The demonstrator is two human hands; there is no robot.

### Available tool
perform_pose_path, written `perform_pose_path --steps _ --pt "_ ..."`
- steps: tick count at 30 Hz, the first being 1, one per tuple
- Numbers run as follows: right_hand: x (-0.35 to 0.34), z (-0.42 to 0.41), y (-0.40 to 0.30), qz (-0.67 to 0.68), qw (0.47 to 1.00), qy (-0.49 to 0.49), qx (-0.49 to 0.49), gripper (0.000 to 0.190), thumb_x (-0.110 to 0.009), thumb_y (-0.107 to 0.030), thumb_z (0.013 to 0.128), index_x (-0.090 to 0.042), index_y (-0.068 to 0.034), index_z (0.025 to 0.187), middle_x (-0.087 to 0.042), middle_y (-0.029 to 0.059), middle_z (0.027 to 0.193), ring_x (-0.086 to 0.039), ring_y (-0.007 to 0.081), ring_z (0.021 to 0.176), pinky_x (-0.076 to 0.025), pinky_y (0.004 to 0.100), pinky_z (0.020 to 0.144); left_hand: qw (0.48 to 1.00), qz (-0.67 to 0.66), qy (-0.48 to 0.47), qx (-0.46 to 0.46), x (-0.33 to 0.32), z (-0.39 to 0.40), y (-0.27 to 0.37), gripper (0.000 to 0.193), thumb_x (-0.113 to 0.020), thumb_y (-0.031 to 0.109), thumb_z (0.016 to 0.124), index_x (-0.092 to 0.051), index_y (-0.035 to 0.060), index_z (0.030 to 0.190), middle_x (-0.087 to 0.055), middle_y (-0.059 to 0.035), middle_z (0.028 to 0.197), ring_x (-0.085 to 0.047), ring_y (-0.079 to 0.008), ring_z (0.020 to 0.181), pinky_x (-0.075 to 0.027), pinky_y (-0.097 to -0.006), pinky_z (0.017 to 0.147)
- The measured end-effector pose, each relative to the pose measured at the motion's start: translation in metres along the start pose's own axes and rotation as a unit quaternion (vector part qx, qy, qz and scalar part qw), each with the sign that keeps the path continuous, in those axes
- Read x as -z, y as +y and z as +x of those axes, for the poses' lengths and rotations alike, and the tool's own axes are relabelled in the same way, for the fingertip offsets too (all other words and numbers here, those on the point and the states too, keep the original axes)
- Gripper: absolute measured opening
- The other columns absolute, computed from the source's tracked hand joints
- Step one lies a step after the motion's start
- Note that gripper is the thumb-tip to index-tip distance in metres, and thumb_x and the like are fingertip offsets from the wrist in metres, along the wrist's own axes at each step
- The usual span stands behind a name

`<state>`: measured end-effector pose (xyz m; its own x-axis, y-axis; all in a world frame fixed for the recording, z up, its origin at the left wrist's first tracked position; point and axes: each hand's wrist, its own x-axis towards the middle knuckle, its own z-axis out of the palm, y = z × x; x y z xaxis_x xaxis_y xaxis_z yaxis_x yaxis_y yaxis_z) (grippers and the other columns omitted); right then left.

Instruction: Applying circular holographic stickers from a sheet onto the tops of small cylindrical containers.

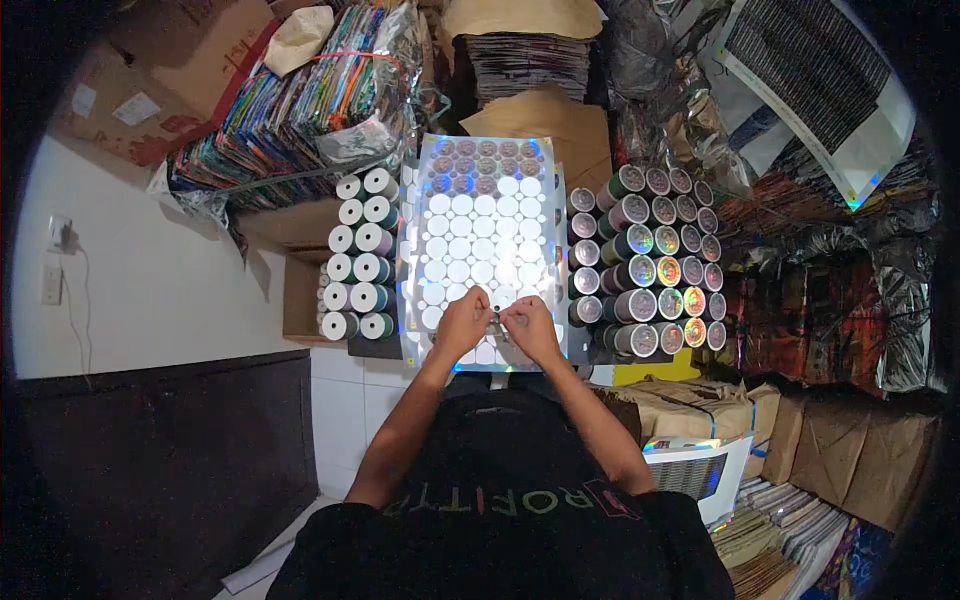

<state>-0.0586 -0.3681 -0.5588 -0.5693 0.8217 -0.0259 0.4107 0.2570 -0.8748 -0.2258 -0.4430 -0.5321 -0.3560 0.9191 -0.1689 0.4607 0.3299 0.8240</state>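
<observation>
My left hand (466, 319) and my right hand (529, 322) meet by their fingertips over the lower part of a glossy sheet of round stickers (460, 249). Between the fingertips is a small dark thing, too small to name; both hands seem to pinch it. White circles cover most of the sheet, while its top rows show greyish printed rounds. Thread spools with white, holed ends (342, 268) stand in columns left of the sheet. More spools, with shiny round stickers on their ends (641, 271), fill the right side.
Bundled plastic packaging (300, 112) and a cardboard box (165, 67) lie at the upper left. Brown paper (547, 127) and stacked sheets (525, 67) are beyond the stickers. A printed sheet (810, 82) hangs at the upper right. Paper-wrapped parcels (675, 405) sit at the lower right.
</observation>
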Motion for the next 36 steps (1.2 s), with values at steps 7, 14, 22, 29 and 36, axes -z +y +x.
perform_pose_path --steps 7,14,22,29,36 --pt "0.003 0.000 -0.008 -0.009 1.000 0.002 0.001 0.012 -0.074 -0.013 0.080 -0.076 -0.004 0.088 -0.065 0.0150 0.093 -0.062 0.0317 0.097 -0.050 0.0405 0.086 1.000 -0.006 0.001 -0.003 0.001 -0.001 0.001 0.018 -0.069 0.014 0.084 -0.058 0.0061 0.094 -0.067 -0.0150 0.080 -0.069 -0.0354 0.078 -0.052 -0.0420 0.067" --pt "0.002 0.000 -0.008 -0.004 1.000 0.005 0.005 0.014 -0.074 -0.014 0.081 -0.075 -0.002 0.089 -0.065 0.0160 0.095 -0.062 0.0325 0.097 -0.051 0.0407 0.085 1.000 -0.011 0.011 -0.025 0.001 -0.003 0.001 0.017 -0.071 0.015 0.083 -0.058 0.0074 0.092 -0.067 -0.0127 0.073 -0.070 -0.0331 0.073 -0.053 -0.0413 0.065" --pt "0.003 -0.001 -0.005 -0.014 1.000 0.000 0.015 0.018 -0.074 -0.017 0.082 -0.074 -0.001 0.090 -0.063 0.0168 0.098 -0.062 0.0336 0.096 -0.050 0.0412 0.085 0.997 -0.002 0.032 -0.077 -0.001 -0.004 -0.001 0.015 -0.071 0.013 0.083 -0.059 0.0067 0.090 -0.067 -0.0124 0.074 -0.070 -0.0313 0.073 -0.053 -0.0407 0.063" --pt "0.005 -0.002 -0.011 -0.016 1.000 -0.001 0.014 0.017 -0.074 -0.017 0.082 -0.074 -0.001 0.090 -0.063 0.0165 0.098 -0.063 0.0329 0.096 -0.051 0.0412 0.085 0.993 0.016 0.049 -0.110 -0.001 -0.004 -0.001 0.016 -0.071 0.011 0.081 -0.058 0.0059 0.088 -0.066 -0.0126 0.072 -0.069 -0.0324 0.070 -0.052 -0.0414 0.061" --pt "0.007 -0.003 -0.015 -0.027 0.999 0.002 0.021 0.015 -0.074 -0.016 0.081 -0.075 -0.003 0.090 -0.064 0.0158 0.097 -0.063 0.0327 0.095 -0.051 0.0418 0.084 0.995 0.043 0.004 -0.088 0.002 -0.005 0.002 0.018 -0.070 0.009 0.086 -0.057 0.0018 0.096 -0.068 -0.0135 0.082 -0.073 -0.0314 0.082 -0.055 -0.0381 0.070"
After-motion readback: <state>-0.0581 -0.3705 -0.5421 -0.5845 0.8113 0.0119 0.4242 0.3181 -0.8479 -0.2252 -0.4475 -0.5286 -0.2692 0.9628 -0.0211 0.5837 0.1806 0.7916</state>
